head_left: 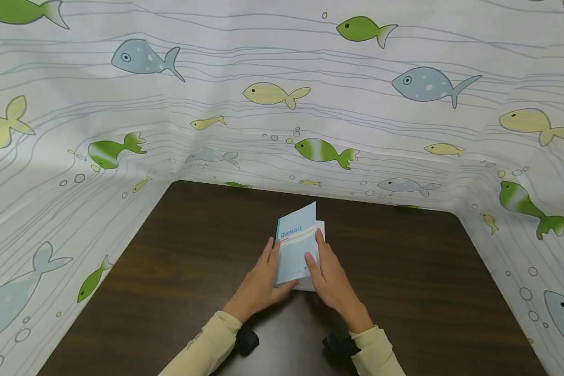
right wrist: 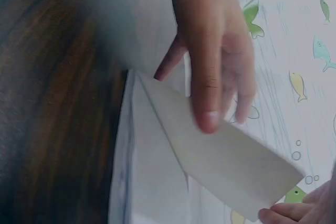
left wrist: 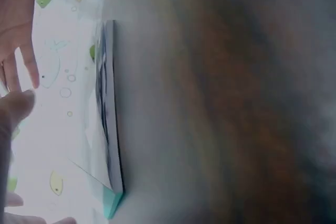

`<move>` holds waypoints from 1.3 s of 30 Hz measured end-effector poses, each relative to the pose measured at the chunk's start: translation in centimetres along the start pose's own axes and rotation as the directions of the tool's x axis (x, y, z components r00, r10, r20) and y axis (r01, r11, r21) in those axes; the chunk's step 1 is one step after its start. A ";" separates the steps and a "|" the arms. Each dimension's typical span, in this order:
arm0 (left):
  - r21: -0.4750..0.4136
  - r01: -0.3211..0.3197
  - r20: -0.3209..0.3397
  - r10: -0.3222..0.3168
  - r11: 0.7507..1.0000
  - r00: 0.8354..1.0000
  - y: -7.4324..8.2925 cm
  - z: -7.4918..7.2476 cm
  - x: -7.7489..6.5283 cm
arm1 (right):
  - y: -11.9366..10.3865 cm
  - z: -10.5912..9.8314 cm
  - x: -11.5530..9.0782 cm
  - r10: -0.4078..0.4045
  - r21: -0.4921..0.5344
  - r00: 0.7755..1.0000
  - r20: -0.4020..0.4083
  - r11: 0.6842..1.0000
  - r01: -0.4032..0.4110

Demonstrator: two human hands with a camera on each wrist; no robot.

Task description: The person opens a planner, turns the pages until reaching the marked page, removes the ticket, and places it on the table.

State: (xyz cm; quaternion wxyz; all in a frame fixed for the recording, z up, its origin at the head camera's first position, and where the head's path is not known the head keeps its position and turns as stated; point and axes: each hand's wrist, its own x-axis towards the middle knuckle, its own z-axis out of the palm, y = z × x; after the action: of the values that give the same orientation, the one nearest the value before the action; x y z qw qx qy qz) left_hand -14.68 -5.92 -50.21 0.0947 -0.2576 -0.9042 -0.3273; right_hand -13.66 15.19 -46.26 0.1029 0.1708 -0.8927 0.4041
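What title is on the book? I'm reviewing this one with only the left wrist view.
Observer: The head view shows "Gambit" in blue letters on the cover.
Operator: Is anything over its right side?
Observer: Yes, in the head view the right hand has its thumb overlapping that side; whether it presses, I cannot tell.
Operator: And what is on the person's arms?
Observer: Pale yellow sleeves, seen in the head view.
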 end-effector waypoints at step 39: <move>0.068 0.017 0.096 -0.023 0.998 0.995 -4.9 0.5 -2.0 | 4.9 2.7 -1.6 0.194 -0.198 0.981 0.028 0.963 -0.185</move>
State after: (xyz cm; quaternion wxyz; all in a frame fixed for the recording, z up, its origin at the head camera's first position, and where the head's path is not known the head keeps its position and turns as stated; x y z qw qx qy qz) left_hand -15.54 -9.61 -53.92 0.0560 -0.2608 -0.9208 -0.2846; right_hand -14.19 16.51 -51.88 0.0590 0.0831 -0.9423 0.3189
